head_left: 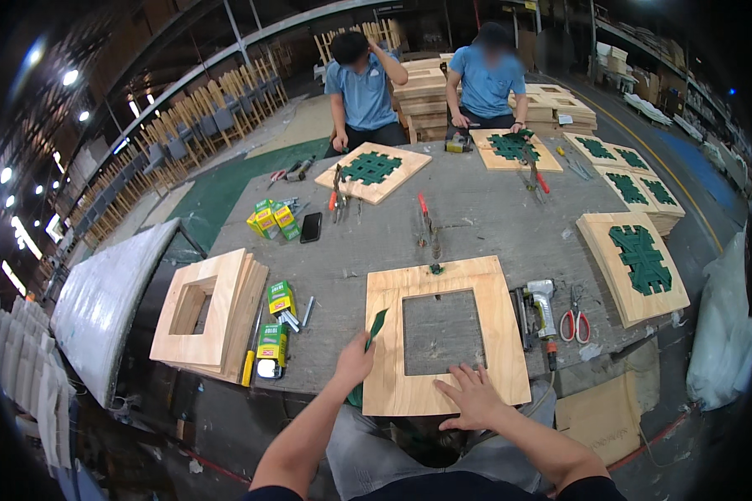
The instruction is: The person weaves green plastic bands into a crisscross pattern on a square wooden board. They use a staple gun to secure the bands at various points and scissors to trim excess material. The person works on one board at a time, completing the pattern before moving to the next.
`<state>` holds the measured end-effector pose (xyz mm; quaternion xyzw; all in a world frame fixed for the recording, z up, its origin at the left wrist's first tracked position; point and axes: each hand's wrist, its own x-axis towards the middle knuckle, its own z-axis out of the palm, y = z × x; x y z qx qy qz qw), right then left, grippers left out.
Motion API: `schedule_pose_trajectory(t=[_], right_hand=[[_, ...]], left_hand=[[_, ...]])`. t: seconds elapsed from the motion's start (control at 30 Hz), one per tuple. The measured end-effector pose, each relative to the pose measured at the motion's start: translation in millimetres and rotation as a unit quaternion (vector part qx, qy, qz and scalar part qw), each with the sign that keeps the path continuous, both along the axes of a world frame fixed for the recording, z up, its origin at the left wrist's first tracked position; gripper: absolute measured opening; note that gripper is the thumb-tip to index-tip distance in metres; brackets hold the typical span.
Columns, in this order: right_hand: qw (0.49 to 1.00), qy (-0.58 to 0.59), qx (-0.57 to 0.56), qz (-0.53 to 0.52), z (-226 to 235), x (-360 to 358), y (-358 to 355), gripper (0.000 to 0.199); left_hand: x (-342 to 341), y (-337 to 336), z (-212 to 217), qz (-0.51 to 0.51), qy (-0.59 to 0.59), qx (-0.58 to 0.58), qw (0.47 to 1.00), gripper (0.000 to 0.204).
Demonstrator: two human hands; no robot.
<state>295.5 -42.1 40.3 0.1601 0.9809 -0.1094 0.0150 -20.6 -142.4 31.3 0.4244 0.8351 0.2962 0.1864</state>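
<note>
A square plywood frame [505, 334] with a square opening lies flat on the grey table in front of me, its near edge at the table's front. My left hand [355, 363] is closed on a green webbing strap [378, 324]. The strap's pointed free end rises above the fist, over the frame's left side; more green shows below, by the frame's lower left corner. My right hand [476, 399] rests open, fingers spread, on the frame's near side by the opening. A small dark green piece [435, 269] sits at the far edge of the frame.
Right of the frame lie a nail gun [543, 307] and red-handled scissors [574, 321]. Stacked bare frames [196, 313] and green-yellow boxes [271, 342] stand left. A phone [311, 227] lies beyond. Webbed frames [643, 259] are stacked right; two co-workers [363, 96] sit opposite.
</note>
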Motion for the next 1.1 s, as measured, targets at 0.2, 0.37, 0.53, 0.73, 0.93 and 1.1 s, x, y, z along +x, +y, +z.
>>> schedule_pose_trajectory(t=[0.2,0.37,0.53,0.73,0.93,1.1], right_hand=[[0.999,0.034,0.017,-0.004,-13,9,-10,0.092],[0.997,0.076,-0.017,-0.007,-14,14,-5,0.088],[0.997,0.081,-0.013,0.015,-13,24,8,0.086],[0.997,0.074,-0.021,0.022,-8,31,12,0.081],[0.965,0.182,-0.183,-0.049,-16,44,-2,0.072],[0.843,0.291,-0.45,0.043,29,9,-65,0.059]], left_hand=[[64,-93,2,0.158,-0.025,-0.018,0.987,0.038],[96,-104,-5,0.128,0.063,0.011,0.99,0.04],[114,-104,-4,0.143,0.058,0.055,0.987,0.035],[119,-121,-2,0.135,-0.043,0.058,0.988,0.033],[137,-155,18,0.041,-0.096,0.015,0.994,0.032],[159,-121,60,0.007,-0.256,0.099,0.962,0.032]])
